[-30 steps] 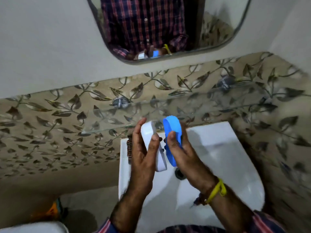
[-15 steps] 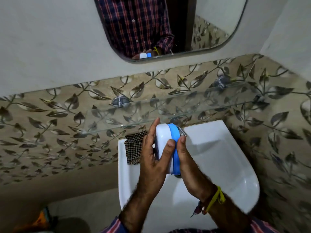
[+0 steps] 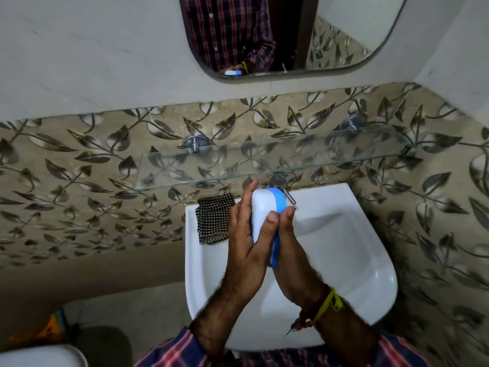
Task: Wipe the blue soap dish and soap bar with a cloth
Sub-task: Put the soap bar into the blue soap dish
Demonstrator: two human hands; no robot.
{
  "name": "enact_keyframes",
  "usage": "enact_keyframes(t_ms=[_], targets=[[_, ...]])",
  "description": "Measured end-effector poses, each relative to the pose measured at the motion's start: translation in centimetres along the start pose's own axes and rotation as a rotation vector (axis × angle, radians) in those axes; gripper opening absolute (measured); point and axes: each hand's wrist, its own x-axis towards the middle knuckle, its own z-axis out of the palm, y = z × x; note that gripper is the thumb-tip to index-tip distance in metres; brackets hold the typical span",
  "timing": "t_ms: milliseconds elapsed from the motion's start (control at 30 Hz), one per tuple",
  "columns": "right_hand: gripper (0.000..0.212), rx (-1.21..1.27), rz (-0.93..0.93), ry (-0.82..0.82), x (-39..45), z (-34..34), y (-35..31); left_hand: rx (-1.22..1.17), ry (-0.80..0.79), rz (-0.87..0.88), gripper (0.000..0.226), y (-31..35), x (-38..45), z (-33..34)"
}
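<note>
Both hands press a closed soap dish together above the white sink (image 3: 344, 247). The dish stands on edge: its white half (image 3: 262, 210) lies in my left hand (image 3: 246, 247), and its blue half (image 3: 280, 201) lies against my right hand (image 3: 291, 250). Thumbs meet on the seam. No soap bar is visible; the inside of the dish is hidden. A black-and-white checked cloth (image 3: 213, 221) lies on the sink's back left corner, left of my left hand and untouched.
A metal tap (image 3: 284, 190) sticks out just behind the dish. A glass shelf (image 3: 264, 165) on metal brackets hangs above the sink's rear. A mirror (image 3: 291, 35) is on the wall higher up. A white rounded object (image 3: 39, 356) sits at the bottom left.
The white and blue halves were apart a second ago; my hands have brought them together and shut the dish. The view has shifted, showing more of the cloth.
</note>
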Motion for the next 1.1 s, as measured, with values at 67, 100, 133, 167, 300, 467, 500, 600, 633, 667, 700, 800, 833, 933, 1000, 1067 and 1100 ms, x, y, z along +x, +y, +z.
enact_keyframes(t_ms=[67, 100, 133, 167, 300, 467, 500, 600, 633, 667, 700, 800, 833, 933, 1000, 1067, 1100], targets=[[0.07, 0.078, 0.006, 0.017, -0.1, -0.3, 0.6, -0.001, -0.01, -0.017, 0.064, 0.1, -0.1, 0.0], [0.067, 0.104, 0.012, 0.009, -0.1, -0.4, 0.8, 0.005, -0.019, -0.026, 0.063, 0.1, -0.2, 0.0], [0.066, 0.102, 0.02, 0.002, -0.1, -0.4, 0.9, 0.014, -0.036, -0.037, 0.061, 0.1, -0.3, 0.1], [0.068, 0.074, 0.027, 0.014, 0.0, -0.5, 1.0, 0.024, -0.058, -0.047, 0.06, 0.1, -0.4, 0.1], [0.068, 0.129, 0.027, 0.011, 0.7, -0.6, 0.9, 0.07, -0.177, -0.095, 0.065, 0.7, 0.5, -0.3], [0.062, 0.092, -0.047, 0.006, 1.8, -0.9, -1.3, 0.094, -0.492, -0.093, 0.104, 3.1, 3.8, -3.6], [0.062, 0.022, -0.077, 0.018, 2.1, -1.2, -1.9, 0.073, -0.51, -0.113, 0.109, 3.6, 4.4, -4.3], [0.056, -0.105, -0.157, 0.007, 2.5, -3.4, -3.4, 0.238, -0.538, -0.08, 0.112, 4.7, 5.7, -5.6], [0.058, -0.14, -0.178, -0.021, 2.6, -4.3, -4.0, 0.338, -0.551, -0.045, 0.11, 5.2, 6.0, -5.6], [0.059, -0.168, -0.194, -0.058, 2.7, -5.1, -4.6, 0.42, -0.556, -0.005, 0.106, 5.6, 6.2, -5.5], [0.057, -0.182, -0.211, -0.097, 2.9, -5.7, -5.2, 0.464, -0.557, 0.037, 0.103, 6.0, 6.5, -5.3], [0.049, -0.168, -0.297, -0.11, 4.2, -6.9, -6.4, 0.475, -0.476, 0.159, 0.099, 6.8, 7.5, -5.2], [0.046, -0.151, -0.33, -0.079, 4.8, -7.1, -6.6, 0.464, -0.408, 0.171, 0.097, 6.9, 7.9, -5.3], [0.041, -0.092, -0.41, -0.007, 7.1, -7.4, -7.4, 0.292, -0.226, 0.108, 0.076, 6.4, 9.6, -5.8], [0.043, -0.12, -0.434, -0.009, 8.7, -7.4, -8.1, 0.252, -0.166, 0.103, 0.065, 6.0, 10.9, -5.7], [0.045, -0.245, -0.447, -0.029, 10.4, -8.0, -8.9, 0.333, -0.107, 0.188, 0.063, 5.5, 12.5, -5.5], [0.046, -0.329, -0.443, -0.035, 11.2, -8.4, -9.1, 0.39, -0.089, 0.238, 0.062, 5.2, 13.4, -5.5]])
